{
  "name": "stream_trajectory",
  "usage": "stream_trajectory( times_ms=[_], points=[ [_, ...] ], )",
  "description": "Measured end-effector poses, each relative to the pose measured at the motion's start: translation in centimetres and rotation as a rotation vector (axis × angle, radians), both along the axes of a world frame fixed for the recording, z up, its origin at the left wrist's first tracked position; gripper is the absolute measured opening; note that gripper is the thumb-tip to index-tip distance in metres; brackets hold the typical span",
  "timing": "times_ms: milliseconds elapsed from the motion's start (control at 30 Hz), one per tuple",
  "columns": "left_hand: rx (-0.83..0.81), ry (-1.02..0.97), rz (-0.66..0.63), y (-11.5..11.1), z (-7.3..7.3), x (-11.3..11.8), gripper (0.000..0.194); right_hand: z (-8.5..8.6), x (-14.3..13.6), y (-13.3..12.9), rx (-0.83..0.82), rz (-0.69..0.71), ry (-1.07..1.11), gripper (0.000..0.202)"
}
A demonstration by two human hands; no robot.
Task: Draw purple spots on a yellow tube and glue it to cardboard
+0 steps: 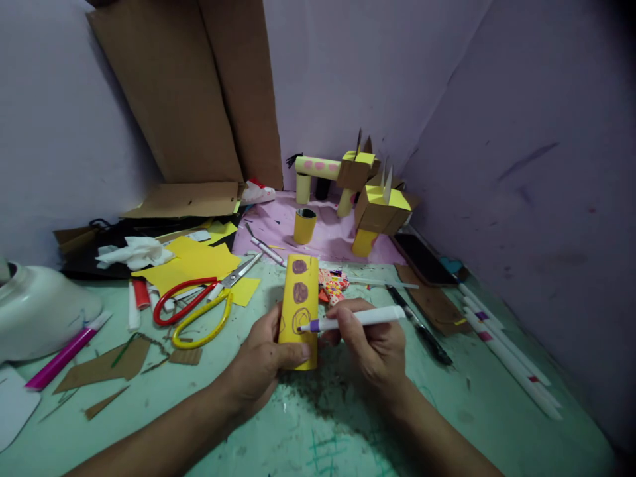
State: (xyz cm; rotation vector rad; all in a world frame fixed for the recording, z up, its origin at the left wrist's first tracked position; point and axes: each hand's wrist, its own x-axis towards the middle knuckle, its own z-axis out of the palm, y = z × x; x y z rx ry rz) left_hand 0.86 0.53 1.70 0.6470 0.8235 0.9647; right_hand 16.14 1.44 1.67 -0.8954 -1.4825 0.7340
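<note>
Overall, pale purple walls [348,66] enclose a cluttered, marked green tabletop [238,437].

Yellow paper-covered tube [309,298]: long side facing up; two spots filled in purple-brown, a third outlined and partly scribbled, a partial outline at the left edge. White plastic marker with purple tip section [370,318]: uncapped, nearly horizontal, nib at the third spot.

bare hands [263,354], bare wrists [228,394], bare forearms [163,434]
</note>
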Motion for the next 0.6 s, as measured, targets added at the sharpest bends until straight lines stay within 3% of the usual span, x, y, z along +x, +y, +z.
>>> stream_trajectory(
  times_ms=[367,500,600],
  points=[
    [0.005,-0.006,0.007,0.06,0.02,0.07,0.059,-0.21,0.27,0.22,0.007,-0.025,0.032,0.014],
    [0.008,-0.002,-0.001,0.04,-0.11,0.05,0.058,-0.23,0.32,0.21,-0.012,0.048,-0.02,0.015],
    [0.01,0.0,-0.005,0.03,-0.06,0.05,0.059,-0.23,0.29,0.23,-0.018,0.0,0.011,0.015]
  ],
)
